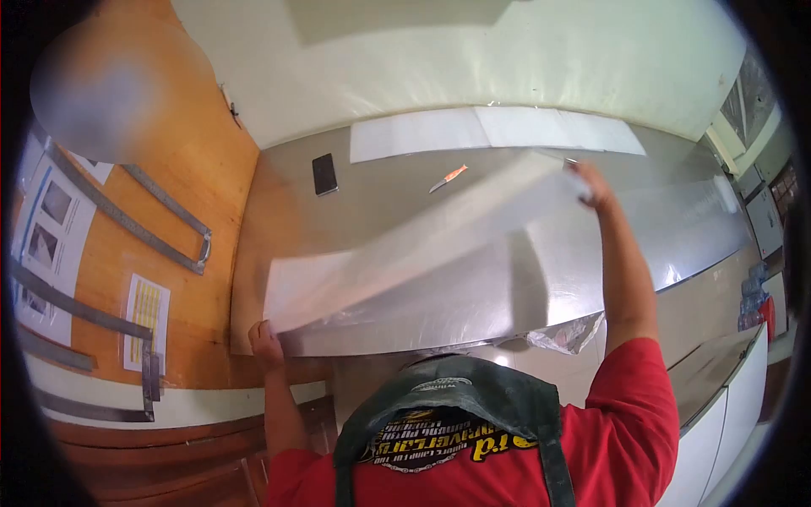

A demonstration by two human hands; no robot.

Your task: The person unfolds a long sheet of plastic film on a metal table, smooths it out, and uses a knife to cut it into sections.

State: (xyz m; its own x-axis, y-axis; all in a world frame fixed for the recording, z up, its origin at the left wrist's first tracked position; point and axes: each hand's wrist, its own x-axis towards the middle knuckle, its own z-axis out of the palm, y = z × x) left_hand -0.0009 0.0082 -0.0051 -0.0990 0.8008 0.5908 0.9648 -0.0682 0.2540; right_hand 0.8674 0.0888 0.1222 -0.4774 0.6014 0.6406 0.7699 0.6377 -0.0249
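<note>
A long, whitish translucent sheet [422, 241] stretches at a slant over the grey metal table [380, 182]. My left hand [265, 342] is closed on its lower left corner at the table's near edge. Raised over the table, my right hand [595, 186] is closed at the sheet's far right end, which is lifted and blurred. A thin, dark-tipped item shows beside the right fingers, too small to make out. An orange-handled cutter [449, 178] and a black phone [324, 174] lie beyond the sheet. Under its left part, another pale sheet seems to lie flat.
White strips [498, 131] lie along the table's back edge by the wall. Clear plastic [568, 335] hangs at the near edge. On the left, a wooden panel [194, 101] bears metal brackets and printed papers. A white cabinet [718, 406] and bottles [752, 296] stand at right.
</note>
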